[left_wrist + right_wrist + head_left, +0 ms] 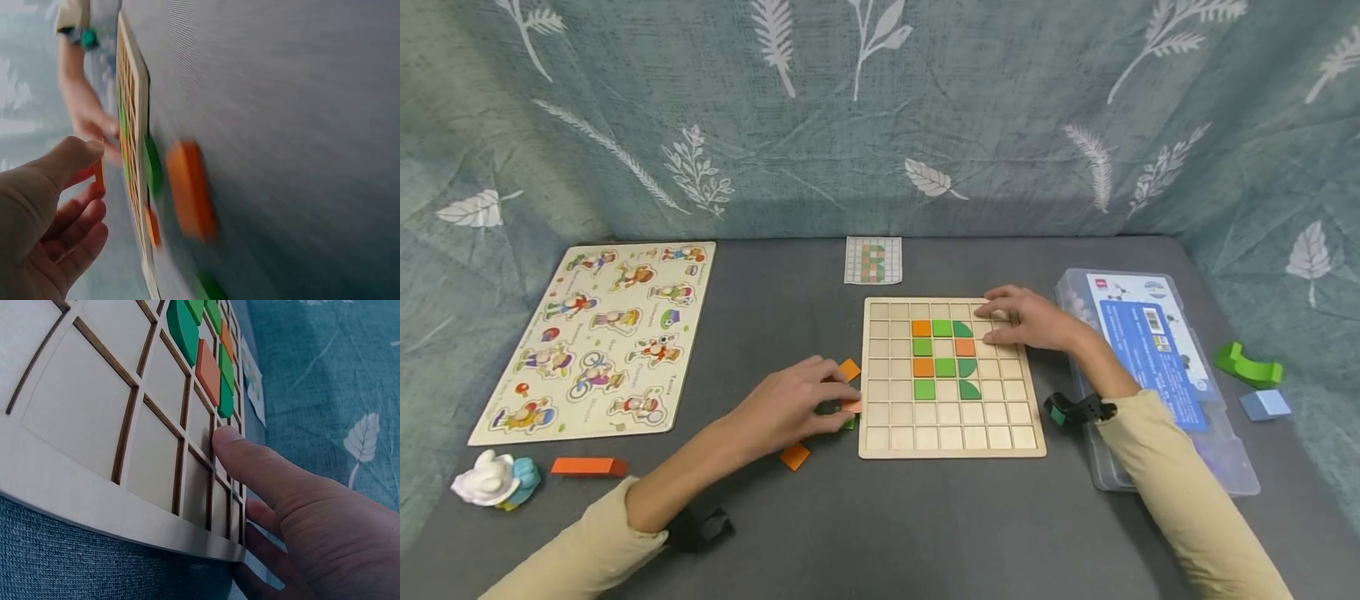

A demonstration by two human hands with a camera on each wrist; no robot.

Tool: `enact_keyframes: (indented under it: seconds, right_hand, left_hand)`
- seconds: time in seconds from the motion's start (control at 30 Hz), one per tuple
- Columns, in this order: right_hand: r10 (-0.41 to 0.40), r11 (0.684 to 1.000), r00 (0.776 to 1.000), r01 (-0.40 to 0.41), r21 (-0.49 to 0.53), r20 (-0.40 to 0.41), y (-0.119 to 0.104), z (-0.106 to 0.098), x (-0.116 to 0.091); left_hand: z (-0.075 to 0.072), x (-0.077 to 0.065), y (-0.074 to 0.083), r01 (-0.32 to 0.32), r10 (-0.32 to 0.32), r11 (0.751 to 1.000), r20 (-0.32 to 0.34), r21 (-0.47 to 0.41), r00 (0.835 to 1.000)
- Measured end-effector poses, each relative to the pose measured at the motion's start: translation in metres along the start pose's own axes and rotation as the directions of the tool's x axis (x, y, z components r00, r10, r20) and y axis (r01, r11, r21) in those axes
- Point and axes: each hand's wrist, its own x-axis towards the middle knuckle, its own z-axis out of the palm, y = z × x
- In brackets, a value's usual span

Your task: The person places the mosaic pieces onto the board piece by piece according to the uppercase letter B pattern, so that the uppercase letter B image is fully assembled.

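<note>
The work in hand appears to be setting coloured tiles into the 7-by-7 wooden grid board (880,413), probably after the printed pattern card (852,275) beyond its far edge. 10 tiles sit in the board's cells: 4 light green squares (922,348), 2 orange squares (921,328), 1 salmon square (965,347) and 3 dark green quarter-rounds (967,367).

The left hand (801,402) is at the board's left edge, thumb and fingertips pinching a salmon tile (853,407). That tile is not yet in a cell; whether it touches the board's rim cannot be told. Beside the board's left edge lie loose tiles, among them an orange tile (850,369), a green tile (850,424) and, a little farther off, another orange tile (795,456).

The right hand (1033,319) is at the board's far right corner, fingers loosely spread around the corner, thumb over the cells; it pinches no tile. It may be steadying the board, though how firmly it presses cannot be told.

The next move seems to call for lifting the pinched tile over the board's rim, squaring it to a bare cell and lowering it flat. The card's print is too small to say which cell.
</note>
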Motion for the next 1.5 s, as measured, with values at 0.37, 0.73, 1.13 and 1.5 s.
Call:
enact_keyframes:
  seconds: [0.37, 0.73, 1.13, 1.5]
  right_hand:
    - [-0.03, 1.0, 0.999, 0.03, -0.005, -0.015, 0.001, 0.002, 0.001]
    - [-0.014, 1.0, 1.0, 0.014, -0.013, -0.01, 0.0, 0.0, 0.002]
    - [-0.021, 1.0, 1.0, 0.021, -0.002, -0.015, 0.001, 0.0, 0.0]
    - [-0.006, 1.0, 1.0, 0.006, 0.017, 0.011, 0.001, -0.002, 0.001]
  left_hand:
    - [0.037, 0.093, 0.032, -0.195, 0.188, 0.98, 0.168, 0.026, 0.968]
    - [0.043, 0.108, 0.035, -0.212, 0.199, 0.977, 0.236, 0.033, 0.951]
    - [0.044, 0.113, 0.036, -0.12, 0.114, 0.993, 0.284, 0.001, 0.952]
    - [0.019, 0.046, 0.014, -0.098, 0.098, 0.995, 0.103, -0.012, 0.99]
